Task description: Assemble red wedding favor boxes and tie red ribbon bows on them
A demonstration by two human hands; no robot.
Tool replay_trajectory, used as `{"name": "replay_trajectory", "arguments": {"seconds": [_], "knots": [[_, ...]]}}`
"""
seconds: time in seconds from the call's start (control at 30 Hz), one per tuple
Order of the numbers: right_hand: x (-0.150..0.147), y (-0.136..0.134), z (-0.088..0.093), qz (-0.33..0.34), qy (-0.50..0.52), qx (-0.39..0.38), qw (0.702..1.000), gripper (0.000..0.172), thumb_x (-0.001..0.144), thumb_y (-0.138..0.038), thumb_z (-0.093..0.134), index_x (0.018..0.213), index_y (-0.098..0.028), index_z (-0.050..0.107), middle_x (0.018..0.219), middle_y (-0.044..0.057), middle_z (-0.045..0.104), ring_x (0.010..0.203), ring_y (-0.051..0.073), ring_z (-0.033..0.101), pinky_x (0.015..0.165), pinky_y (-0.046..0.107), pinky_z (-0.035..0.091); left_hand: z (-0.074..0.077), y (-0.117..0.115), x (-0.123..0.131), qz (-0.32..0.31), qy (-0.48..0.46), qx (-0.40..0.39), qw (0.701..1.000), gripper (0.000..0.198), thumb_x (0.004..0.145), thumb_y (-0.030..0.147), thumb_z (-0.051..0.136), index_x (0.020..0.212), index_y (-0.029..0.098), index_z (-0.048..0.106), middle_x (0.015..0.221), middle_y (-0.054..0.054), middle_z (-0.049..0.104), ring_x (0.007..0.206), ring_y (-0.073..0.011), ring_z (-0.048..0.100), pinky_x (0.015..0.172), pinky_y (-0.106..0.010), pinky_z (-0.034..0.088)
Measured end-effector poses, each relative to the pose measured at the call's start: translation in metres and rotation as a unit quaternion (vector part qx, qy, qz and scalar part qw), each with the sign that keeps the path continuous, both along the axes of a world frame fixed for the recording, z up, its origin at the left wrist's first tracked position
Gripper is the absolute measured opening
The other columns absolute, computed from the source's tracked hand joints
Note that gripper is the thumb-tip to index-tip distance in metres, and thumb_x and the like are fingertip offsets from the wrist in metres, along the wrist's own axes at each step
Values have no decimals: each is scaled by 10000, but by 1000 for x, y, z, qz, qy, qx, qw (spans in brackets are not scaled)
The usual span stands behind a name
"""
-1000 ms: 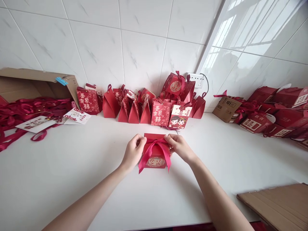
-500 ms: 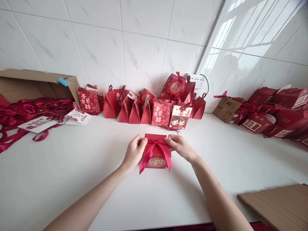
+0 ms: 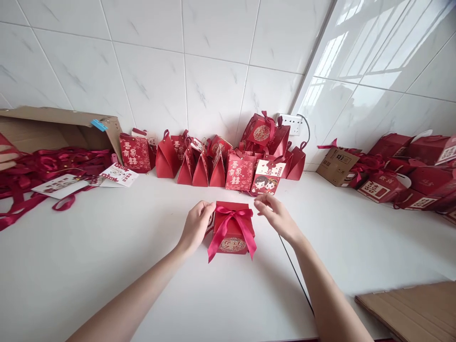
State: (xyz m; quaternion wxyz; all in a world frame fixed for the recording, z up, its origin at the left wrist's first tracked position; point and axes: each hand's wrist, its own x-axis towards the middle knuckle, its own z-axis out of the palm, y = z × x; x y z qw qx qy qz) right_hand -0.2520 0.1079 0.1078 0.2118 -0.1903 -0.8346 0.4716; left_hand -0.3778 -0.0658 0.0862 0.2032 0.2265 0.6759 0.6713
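A red cardboard box with a gold medallion (image 3: 233,231) is standing on the white tabletop (image 3: 160,294), its front partly covered by a glossy magenta ribbon bow (image 3: 220,232). The left hand (image 3: 195,225) is covering the box's upper left edge; whether it is pinching ribbon or cardboard, I cannot tell. The right hand (image 3: 276,216) is hovering just beside, grasping nothing, fingers loosely curled. Beyond, red paper gift boxes (image 3: 240,172) are overlapping. The left edge is cropping a brown cardboard carton (image 3: 53,116).
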Motion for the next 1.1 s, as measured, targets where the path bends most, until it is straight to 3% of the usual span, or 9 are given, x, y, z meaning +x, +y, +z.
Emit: {"name": "replay_trajectory", "arguments": {"seconds": [0.1, 0.2, 0.37, 0.47, 0.57, 0.73, 0.9, 1.03, 1.1], "knots": [[4, -1, -1, 133, -3, -28, 991, 840, 620, -574, 727, 1314, -253, 379, 1423, 131, 374, 1297, 304, 388, 973, 446, 424, 0, 0, 2, -1, 35, -6, 999, 337, 737, 506, 583, 684, 184, 500, 643, 25, 532, 573, -119, 507, 521, -223, 397], [5, -6, -5, 201, -72, -10, 977, 1153, 556, -440, 818, 1463, -268, 127, 1452, 157, 318, 1300, 325, 389, 1002, 482, 413, -1, 0, 3, -1, 80, -3, 997, 311, 761, 485, 587, 723, 181, 532, 701, 11, 571, 625, -124, 541, 559, -222, 425], [-3, -15, -14, 177, 19, 110, 978, 1107, 648, -299, 768, 1486, -286, 44, 1425, 145, 341, 1257, 303, 442, 1002, 476, 438, -3, -4, 7, 52, 246, 63, 966, 182, 854, 352, 549, 774, 188, 560, 739, -3, 559, 672, -121, 560, 587, -221, 464], [-8, -20, -18, 129, 118, 236, 956, 1045, 702, -260, 732, 1485, -303, 41, 1448, 140, 305, 1329, 316, 349, 1050, 503, 394, -3, -8, 9, 92, 471, 137, 867, 31, 846, 184, 587, 826, 206, 594, 818, -8, 495, 739, -112, 549, 612, -217, 483], [-10, -23, -19, 99, 185, 324, 922, 996, 763, -264, 697, 1483, -317, 11, 1466, 146, 275, 1360, 318, 303, 1057, 514, 395, -3, -11, 10, 58, 605, 185, 772, 120, 838, 115, 591, 882, 224, 614, 881, -13, 426, 822, -126, 526, 746, -292, 528], [-9, -25, -17, 100, 219, 345, 907, 998, 775, -302, 702, 1473, -335, -11, 1474, 145, 252, 1372, 332, 281, 1051, 545, 398, 3, -13, 12, 52, 644, 196, 738, 116, 843, 116, 585, 886, 219, 617, 879, -7, 376, 800, -123, 485, 842, -376, 522], [-8, -24, -19, 105, 221, 329, 912, 964, 769, -266, 698, 1467, -332, 36, 1457, 151, 252, 1372, 319, 278, 1030, 517, 423, 5, -13, 15, 67, 598, 215, 769, 93, 813, 137, 616, 819, 229, 631, 840, -2, 413, 766, -117, 511, 779, -317, 542], [-10, -24, -21, 84, 195, 234, 949, 978, 691, -287, 740, 1450, -280, 123, 1423, 163, 313, 1328, 332, 343, 1007, 518, 434, -1, -6, -4, 158, 254, 129, 945, 136, 765, 288, 622, 690, 190, 564, 763, -2, 513, 699, -124, 552, 667, -261, 516], [-12, -27, -17, 62, 191, 94, 975, 952, 653, -321, 763, 1418, -270, 199, 1418, 147, 348, 1298, 323, 389, 1009, 511, 432, -7, -3, -21, 177, 76, 81, 978, 203, 727, 364, 589, 661, 184, 522, 705, 10, 512, 654, -122, 545, 630, -253, 501]]}}
